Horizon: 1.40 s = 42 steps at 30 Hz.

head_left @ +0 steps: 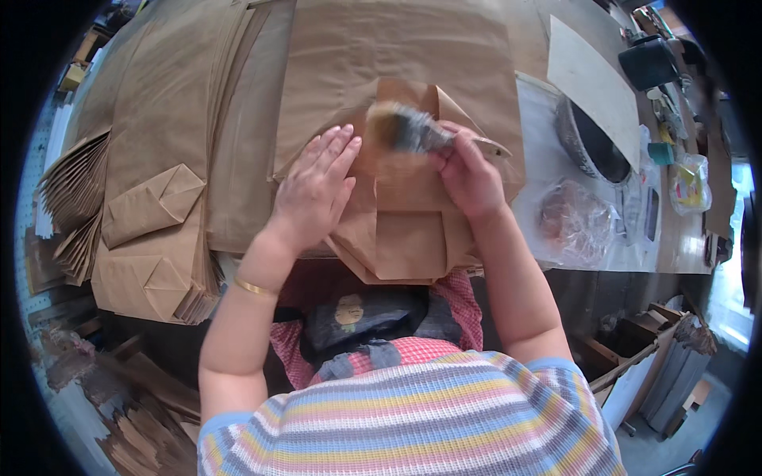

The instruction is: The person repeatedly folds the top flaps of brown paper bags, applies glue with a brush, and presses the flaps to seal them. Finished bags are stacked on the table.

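Note:
A brown paper bag (408, 238) lies in front of me with its bottom end folded open into flaps, on top of larger brown paper (397, 40). My left hand (314, 184) rests flat on the bag's left side, fingers stretched out and holding nothing. In my right hand (472, 176) is a flat paintbrush (417, 133), gripped by its handle. Its bristles point left over the middle of the opened flaps and are smeared by motion. I cannot tell whether they touch the paper. A darker patch shows on the paper just below the bristles.
Stacks of folded brown paper bags (155, 285) stand at the left. To the right are a dark bowl (591, 139) partly under a pale board (595, 83), a crumpled clear plastic bag (575, 222) and a dark green container (647, 63). The table's near edge runs before my body.

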Available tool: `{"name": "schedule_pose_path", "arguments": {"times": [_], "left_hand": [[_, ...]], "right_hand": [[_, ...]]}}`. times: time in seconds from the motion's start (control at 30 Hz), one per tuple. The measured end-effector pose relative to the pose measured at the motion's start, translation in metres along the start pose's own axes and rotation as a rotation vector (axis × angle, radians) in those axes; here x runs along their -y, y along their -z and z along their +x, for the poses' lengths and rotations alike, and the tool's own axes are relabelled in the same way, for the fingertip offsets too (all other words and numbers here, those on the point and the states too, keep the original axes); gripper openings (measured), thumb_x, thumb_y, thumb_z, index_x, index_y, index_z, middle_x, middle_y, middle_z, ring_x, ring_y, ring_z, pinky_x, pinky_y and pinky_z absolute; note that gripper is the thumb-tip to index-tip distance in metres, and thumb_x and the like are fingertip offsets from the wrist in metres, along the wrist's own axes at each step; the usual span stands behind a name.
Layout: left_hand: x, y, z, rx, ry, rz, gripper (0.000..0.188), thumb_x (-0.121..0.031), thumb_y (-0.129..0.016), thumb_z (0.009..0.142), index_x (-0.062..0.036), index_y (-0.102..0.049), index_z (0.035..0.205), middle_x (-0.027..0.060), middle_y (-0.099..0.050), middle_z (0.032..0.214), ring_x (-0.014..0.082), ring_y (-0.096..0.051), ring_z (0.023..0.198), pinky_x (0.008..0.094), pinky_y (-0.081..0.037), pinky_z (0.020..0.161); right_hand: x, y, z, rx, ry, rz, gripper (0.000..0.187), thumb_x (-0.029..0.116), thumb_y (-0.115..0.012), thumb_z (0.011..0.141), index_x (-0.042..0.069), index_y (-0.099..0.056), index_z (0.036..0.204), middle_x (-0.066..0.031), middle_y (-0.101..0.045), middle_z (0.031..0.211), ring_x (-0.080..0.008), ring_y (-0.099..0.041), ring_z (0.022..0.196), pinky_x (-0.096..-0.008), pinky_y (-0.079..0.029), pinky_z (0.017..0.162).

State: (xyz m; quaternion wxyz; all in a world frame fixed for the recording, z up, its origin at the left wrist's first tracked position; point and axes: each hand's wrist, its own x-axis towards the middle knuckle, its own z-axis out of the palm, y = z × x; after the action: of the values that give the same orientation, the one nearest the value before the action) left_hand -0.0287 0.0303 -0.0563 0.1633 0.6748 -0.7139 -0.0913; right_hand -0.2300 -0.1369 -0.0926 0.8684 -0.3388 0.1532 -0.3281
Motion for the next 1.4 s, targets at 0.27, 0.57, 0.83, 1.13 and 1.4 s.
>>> {"name": "schedule_pose_path", "arguments": {"times": [0.27,0.57,0.83,1.13,1.4], "left_hand": [[0.010,-0.019,0.005,-0.010,0.020,0.270,0.065,-0.033,-0.049,0.093,-0.0004,-0.033,0.147,0.0202,-0.029,0.154,0.0339,-0.024,0.144,0.0438,-0.016,0.120],[0.008,-0.021,0.009,-0.019,0.010,0.323,0.065,-0.032,-0.048,0.094,0.0004,-0.031,0.147,0.0212,-0.029,0.153,0.0342,-0.024,0.144,0.0441,-0.015,0.120],[0.022,-0.010,0.010,-0.114,-0.090,0.144,0.051,-0.025,-0.052,0.093,0.0053,-0.049,0.134,0.0232,-0.048,0.140,0.0329,-0.039,0.137,0.0435,-0.025,0.117],[0.032,-0.019,0.018,-0.225,-0.081,-0.087,0.031,-0.013,-0.059,0.091,-0.0042,-0.065,0.120,0.0179,-0.058,0.131,0.0322,-0.049,0.129,0.0403,-0.039,0.109],[0.030,-0.025,0.016,-0.279,-0.077,0.047,0.032,-0.016,-0.058,0.092,-0.0031,-0.064,0.120,0.0214,-0.057,0.131,0.0355,-0.049,0.128,0.0419,-0.039,0.108]], "right_hand": [[0.083,-0.044,-0.115,0.309,0.110,-1.141,0.020,0.007,-0.075,0.080,0.001,-0.070,0.098,-0.0082,-0.069,0.090,-0.0185,-0.065,0.077,-0.0296,-0.053,0.072],[0.075,-0.071,-0.133,0.708,0.266,-1.754,0.035,0.012,-0.068,0.071,0.001,-0.063,0.104,-0.0092,-0.061,0.094,-0.0261,-0.063,0.084,-0.0348,-0.054,0.070],[0.063,-0.084,-0.104,0.658,0.257,-1.113,0.025,0.001,-0.075,0.075,0.002,-0.069,0.098,-0.0129,-0.067,0.092,-0.0287,-0.067,0.077,-0.0371,-0.055,0.066],[0.030,-0.102,-0.075,0.872,0.174,-1.509,0.029,0.012,-0.068,0.080,0.002,-0.067,0.107,-0.0145,-0.066,0.101,-0.0323,-0.064,0.089,-0.0402,-0.053,0.075],[0.088,-0.096,-0.135,0.671,0.116,-1.490,0.022,0.010,-0.070,0.080,0.002,-0.067,0.101,-0.0115,-0.065,0.089,-0.0283,-0.066,0.081,-0.0381,-0.053,0.069]]}}
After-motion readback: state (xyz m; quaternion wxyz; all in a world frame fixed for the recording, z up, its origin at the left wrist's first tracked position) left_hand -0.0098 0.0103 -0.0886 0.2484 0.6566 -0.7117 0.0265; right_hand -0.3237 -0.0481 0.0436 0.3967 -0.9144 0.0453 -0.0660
